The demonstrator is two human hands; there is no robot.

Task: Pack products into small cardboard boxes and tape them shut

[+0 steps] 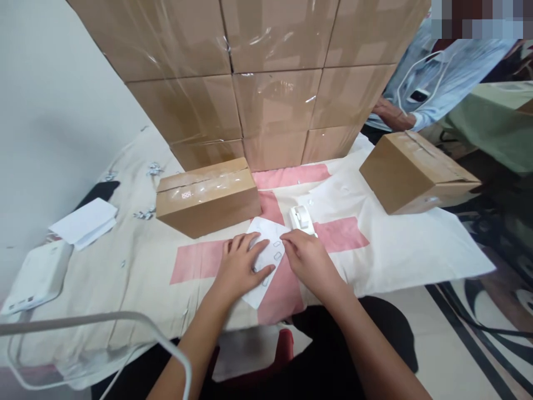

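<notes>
A white sheet point(267, 256) with small outlined rectangles on it lies at a slant on the cloth-covered table. My left hand point(241, 266) rests on the sheet's left part, its fingers spread and covering some of it. At the sheet's right edge, my right hand point(310, 260) has thumb and forefinger pinched together. What is between those fingertips is hidden or too small to make out. Just behind my right hand stands a white tape dispenser point(301, 218), its lower part partly covered by the hand.
A closed cardboard box point(208, 197) sits behind my left hand, another box point(416, 169) at the right. Stacked taped cartons point(275, 100) rise at the back. Folded papers point(85, 221), a white power bank point(39, 275) and a cable point(125, 315) are left. A person point(433, 83) stands back right.
</notes>
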